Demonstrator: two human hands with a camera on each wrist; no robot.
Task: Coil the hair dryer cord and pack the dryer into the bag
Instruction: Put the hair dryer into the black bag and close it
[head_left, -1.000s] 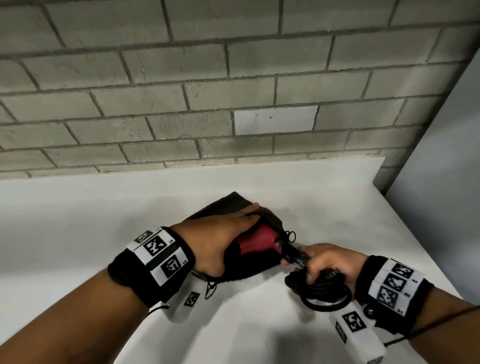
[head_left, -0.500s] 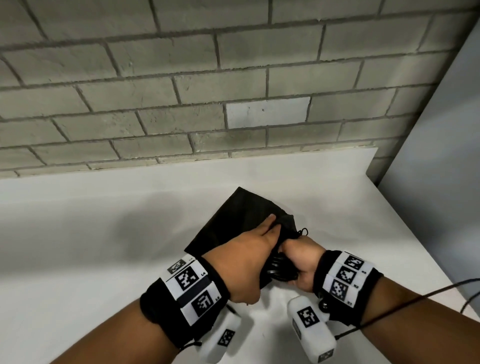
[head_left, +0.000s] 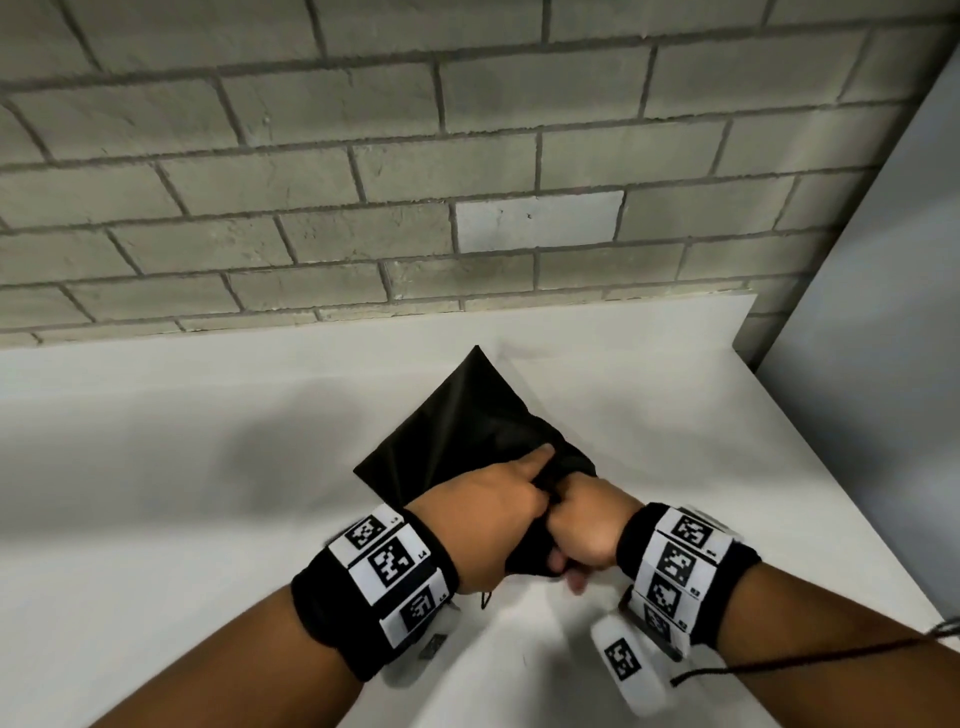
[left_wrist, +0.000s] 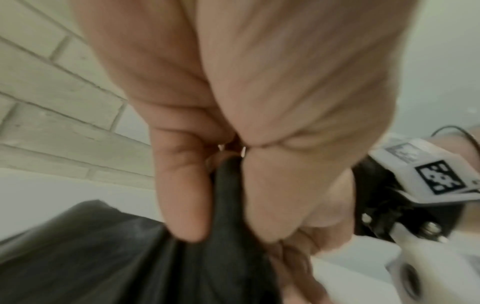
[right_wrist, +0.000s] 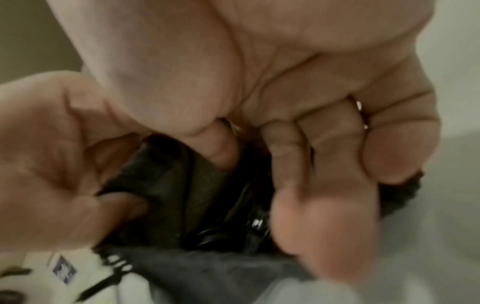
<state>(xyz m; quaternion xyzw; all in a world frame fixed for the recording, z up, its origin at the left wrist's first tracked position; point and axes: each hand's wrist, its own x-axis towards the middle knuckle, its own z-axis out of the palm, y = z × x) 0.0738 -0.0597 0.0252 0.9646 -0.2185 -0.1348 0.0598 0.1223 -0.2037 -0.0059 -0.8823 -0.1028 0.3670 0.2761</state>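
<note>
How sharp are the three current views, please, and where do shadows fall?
Head view: mostly sharp, slight blur at the wrists; soft shadow on the white table left of the black bag. Left wrist view: left hand blurred. Right wrist view: right hand blurred, dim.

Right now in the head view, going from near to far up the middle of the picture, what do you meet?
The hands, left hand and right hand, both at the bag's mouth → black bag → bare white table → brick wall.
</note>
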